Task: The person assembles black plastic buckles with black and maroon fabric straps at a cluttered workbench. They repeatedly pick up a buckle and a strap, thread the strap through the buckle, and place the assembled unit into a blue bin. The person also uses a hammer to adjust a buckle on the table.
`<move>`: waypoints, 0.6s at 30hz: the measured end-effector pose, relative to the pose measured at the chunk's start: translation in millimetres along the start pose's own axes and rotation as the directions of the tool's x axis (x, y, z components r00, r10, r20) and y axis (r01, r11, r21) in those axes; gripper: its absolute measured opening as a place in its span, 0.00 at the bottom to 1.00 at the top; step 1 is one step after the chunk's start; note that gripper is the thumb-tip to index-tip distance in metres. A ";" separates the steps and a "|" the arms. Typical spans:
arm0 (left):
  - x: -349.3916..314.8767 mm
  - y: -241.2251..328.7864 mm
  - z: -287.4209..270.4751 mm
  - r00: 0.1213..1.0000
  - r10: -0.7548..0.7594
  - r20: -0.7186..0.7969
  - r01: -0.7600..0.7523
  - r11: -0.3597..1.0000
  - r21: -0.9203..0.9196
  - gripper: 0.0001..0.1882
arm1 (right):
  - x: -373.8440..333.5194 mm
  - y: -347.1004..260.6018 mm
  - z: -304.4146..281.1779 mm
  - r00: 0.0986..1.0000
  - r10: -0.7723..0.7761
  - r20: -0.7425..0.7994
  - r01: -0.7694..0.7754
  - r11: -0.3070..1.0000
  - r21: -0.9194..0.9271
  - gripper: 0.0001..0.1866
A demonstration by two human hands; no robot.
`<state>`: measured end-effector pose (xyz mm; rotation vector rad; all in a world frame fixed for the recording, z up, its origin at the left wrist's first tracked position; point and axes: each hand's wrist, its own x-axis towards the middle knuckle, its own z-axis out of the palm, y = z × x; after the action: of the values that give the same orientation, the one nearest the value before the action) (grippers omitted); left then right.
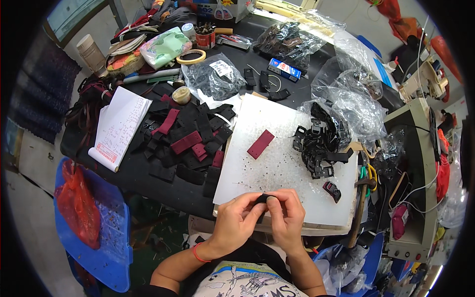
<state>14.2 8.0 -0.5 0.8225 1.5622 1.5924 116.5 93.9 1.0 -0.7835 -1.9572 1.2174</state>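
Note:
My left hand (233,219) and my right hand (286,216) meet at the near edge of a white board (237,173). Between them, pinched by both sets of fingers, is a small black strap piece (261,199); much of it is hidden. A maroon strip (261,144) with small holes lies on the board beyond my hands. To its right sits a pile of black plastic buckles (316,146) on black straps. One more black buckle (332,191) rests apart, nearer my right hand.
Left of the board is a heap of black and maroon strips (185,141), beside a notepad (118,123). Clear plastic bags (351,99), a blue box (285,70) and a tape roll (191,57) lie farther back. A hammer (359,213) and scissors (368,178) are at the right edge.

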 end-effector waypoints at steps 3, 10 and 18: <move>2.2 -2.9 -5.8 0.992 0.129 -0.006 -0.125 0.974 0.191 0.11 | 9.3 -10.1 -11.9 0.985 0.039 0.169 -0.028 0.997 -0.072 0.04; 1.2 -1.4 -3.4 0.996 -0.086 -0.006 0.084 0.987 -0.140 0.17 | 4.8 0.7 1.6 0.992 -0.124 0.007 0.116 0.909 -0.401 0.03; -8.5 1.5 -19.2 0.985 -0.122 0.119 0.148 0.958 -0.246 0.24 | 15.8 -10.0 -3.7 0.989 0.019 0.145 0.005 0.986 -0.167 0.08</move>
<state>2.1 -9.2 0.5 0.6324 1.2806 1.5846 109.0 104.3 15.1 -0.8048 -2.2002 1.1536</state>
